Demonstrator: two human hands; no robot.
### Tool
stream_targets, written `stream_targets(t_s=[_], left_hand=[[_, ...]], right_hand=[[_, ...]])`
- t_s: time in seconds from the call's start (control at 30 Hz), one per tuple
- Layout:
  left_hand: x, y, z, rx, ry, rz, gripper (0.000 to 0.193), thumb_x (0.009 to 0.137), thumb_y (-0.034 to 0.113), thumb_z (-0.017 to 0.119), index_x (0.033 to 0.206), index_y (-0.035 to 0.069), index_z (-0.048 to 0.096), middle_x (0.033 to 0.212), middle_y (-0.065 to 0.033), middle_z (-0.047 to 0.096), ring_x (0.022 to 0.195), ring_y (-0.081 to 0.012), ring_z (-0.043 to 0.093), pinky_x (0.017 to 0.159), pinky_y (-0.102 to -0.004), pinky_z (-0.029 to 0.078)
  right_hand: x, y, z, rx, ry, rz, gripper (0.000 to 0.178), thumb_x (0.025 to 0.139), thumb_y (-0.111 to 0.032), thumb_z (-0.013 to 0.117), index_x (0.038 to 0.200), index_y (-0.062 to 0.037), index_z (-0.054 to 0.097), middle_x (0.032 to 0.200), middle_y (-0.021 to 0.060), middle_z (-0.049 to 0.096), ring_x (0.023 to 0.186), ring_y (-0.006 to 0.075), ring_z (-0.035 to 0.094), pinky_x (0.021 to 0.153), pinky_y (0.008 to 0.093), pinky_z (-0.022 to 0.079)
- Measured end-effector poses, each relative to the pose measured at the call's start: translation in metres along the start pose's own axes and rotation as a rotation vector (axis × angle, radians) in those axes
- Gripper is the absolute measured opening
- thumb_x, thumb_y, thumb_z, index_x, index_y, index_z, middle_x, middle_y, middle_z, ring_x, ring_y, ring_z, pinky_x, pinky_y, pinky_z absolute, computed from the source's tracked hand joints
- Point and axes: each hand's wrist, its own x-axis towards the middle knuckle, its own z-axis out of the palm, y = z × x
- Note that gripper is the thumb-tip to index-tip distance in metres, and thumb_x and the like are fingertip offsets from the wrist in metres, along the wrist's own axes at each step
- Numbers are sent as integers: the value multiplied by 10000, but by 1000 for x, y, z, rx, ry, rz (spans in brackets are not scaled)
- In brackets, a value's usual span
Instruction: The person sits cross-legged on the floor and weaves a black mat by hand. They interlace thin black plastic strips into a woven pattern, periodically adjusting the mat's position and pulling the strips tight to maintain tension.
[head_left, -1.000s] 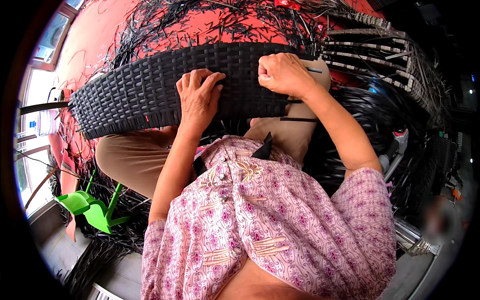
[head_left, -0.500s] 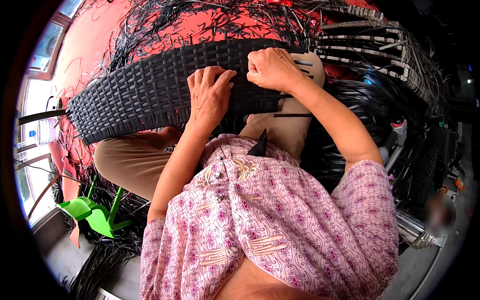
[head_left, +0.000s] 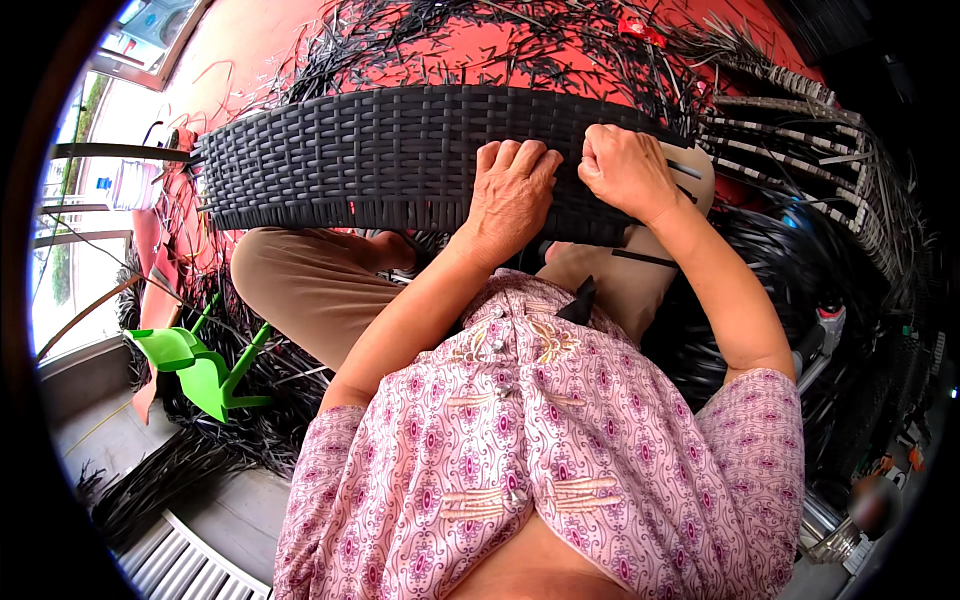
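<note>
A long, curved panel of black woven plastic wicker (head_left: pixel 340 150) lies across my lap and knees. Near its right part, my left hand (head_left: pixel 510 195) rests on the weave, fingers bent and fingertips pressed against it. Close beside it, my right hand (head_left: pixel 625 170) is closed in a fist over the panel. Whatever that fist grips is hidden from view. Several loose strip ends (head_left: pixel 685 170) stick out at the panel's right end, over my knee. One dark strip (head_left: pixel 643 258) lies across my trouser leg below the panel.
Loose black strips (head_left: pixel 400 50) litter the red floor ahead. A partly woven frame (head_left: pixel 790 150) stands at the far right, near a heap of black strips (head_left: pixel 745 260). At left are a small green plastic chair-like item (head_left: pixel 205 380) and a clear water jug (head_left: pixel 135 185).
The whole view has shifted, so panel and hands appear farther right. My left fingers look more curled against the weave; my right hand stays closed beside them.
</note>
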Motion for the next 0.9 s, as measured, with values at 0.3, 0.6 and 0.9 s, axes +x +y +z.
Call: stream_targets(t_s=[0.3,0.6,0.9], left_hand=[[-19,7,-6,64,-77,39,496,803,256,756,1258,87,651,1266,-50,554,1205,-241,510,1075,-456,352],[-33,4,1,66,-91,64,443,828,296,753,1230,120,692,1337,-68,545,1316,-305,454,1124,-508,313],[-38,-3,7,22,-13,98,465,801,281,745,1220,93,673,1314,-65,548,1280,-279,471,1134,-486,317]], right_hand=[[19,-41,-14,303,272,-16,93,872,-148,721,854,-82,659,839,88,686,722,309,689,634,414,548],[72,-69,37,227,94,-136,155,839,-233,751,840,-80,725,813,85,701,759,289,705,720,408,569],[78,-76,37,198,43,-112,163,846,-231,747,827,-78,694,828,86,709,784,300,708,738,432,559]])
